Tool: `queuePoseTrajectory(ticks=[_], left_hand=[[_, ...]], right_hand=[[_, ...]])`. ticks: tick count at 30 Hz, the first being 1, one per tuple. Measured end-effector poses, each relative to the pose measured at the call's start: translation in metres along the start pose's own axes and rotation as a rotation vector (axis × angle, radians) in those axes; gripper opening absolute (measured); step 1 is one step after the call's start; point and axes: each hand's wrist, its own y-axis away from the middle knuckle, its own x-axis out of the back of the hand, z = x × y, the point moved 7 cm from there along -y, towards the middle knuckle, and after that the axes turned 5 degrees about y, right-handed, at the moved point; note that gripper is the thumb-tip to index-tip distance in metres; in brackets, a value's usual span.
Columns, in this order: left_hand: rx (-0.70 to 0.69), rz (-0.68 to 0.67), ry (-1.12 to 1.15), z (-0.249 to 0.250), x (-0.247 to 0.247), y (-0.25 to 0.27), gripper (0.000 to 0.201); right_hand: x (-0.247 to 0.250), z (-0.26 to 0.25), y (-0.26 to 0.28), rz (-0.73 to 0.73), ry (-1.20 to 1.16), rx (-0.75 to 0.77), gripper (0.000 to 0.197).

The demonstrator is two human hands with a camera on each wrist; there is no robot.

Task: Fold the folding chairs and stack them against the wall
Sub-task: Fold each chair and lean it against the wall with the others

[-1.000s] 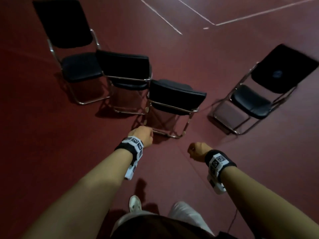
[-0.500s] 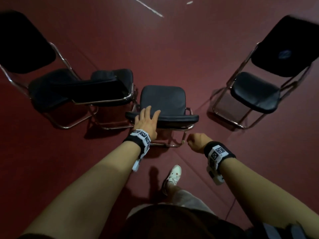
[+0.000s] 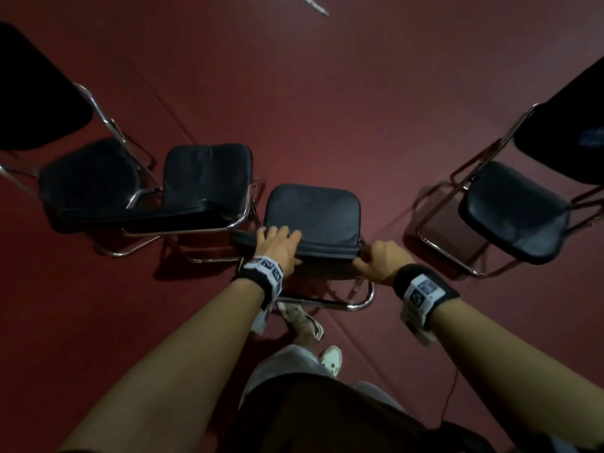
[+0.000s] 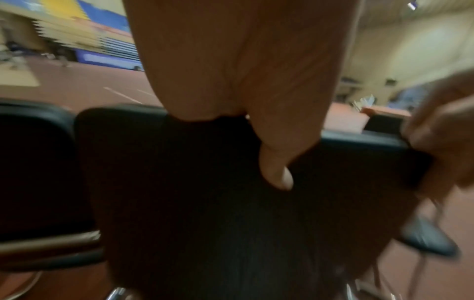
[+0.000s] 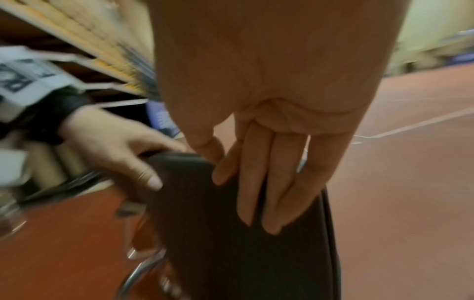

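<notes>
The middle folding chair [image 3: 313, 214] stands unfolded right in front of me, with a black padded seat and a chrome frame. My left hand [image 3: 277, 246] grips the top edge of its backrest [image 4: 205, 203]; the thumb [image 4: 277, 174] presses on the near face and the fingers go over the top, out of sight. My right hand [image 3: 380, 259] holds the right end of the same backrest [image 5: 231, 243], with its thumb at the top edge and its fingers [image 5: 269, 192] lying down along the padding. Both wrist views are blurred.
Two more unfolded chairs stand close on the left, one [image 3: 209, 178] almost touching the middle chair and another [image 3: 88, 178] beyond it. A further chair [image 3: 513, 210] stands apart on the right. My feet [image 3: 330, 358] are just behind the chair's floor bar [image 3: 327, 304]. Red floor lies ahead.
I have come closer to the middle chair. My left hand, laid on the backrest top half a second ago, now grips it. My right hand has moved from mid-air onto the backrest's right end.
</notes>
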Motion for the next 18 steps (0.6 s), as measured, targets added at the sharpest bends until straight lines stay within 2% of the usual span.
queuePoseTrajectory(ticks=[3,7,9,11,13,15,18], left_hand=[[-0.014,-0.094,0.075,-0.012,0.02,-0.055,0.054],[-0.059,-0.107,0.059,-0.017,0.014,-0.082,0.056],[-0.061,-0.117,0.07,-0.018,0.016,-0.087,0.056],[-0.07,-0.104,0.135,-0.023,0.028,-0.097,0.052],[-0.068,-0.071,0.299,-0.033,0.037,-0.104,0.048],[-0.065,0.02,0.491,-0.046,0.043,-0.101,0.045],[0.005,0.244,0.687,-0.071,0.049,-0.084,0.037]], right_hand=[[0.03,-0.004,-0.049,0.01,0.006,-0.004,0.039],[0.022,-0.002,-0.078,-0.036,0.001,-0.095,0.043],[0.031,-0.004,-0.089,-0.071,0.134,-0.095,0.054],[0.051,-0.015,-0.105,-0.026,0.396,-0.019,0.058],[0.066,-0.036,-0.117,0.064,0.593,0.09,0.057],[0.07,-0.056,-0.126,0.135,0.553,0.201,0.061],[0.042,-0.076,-0.144,0.013,0.343,0.396,0.079]])
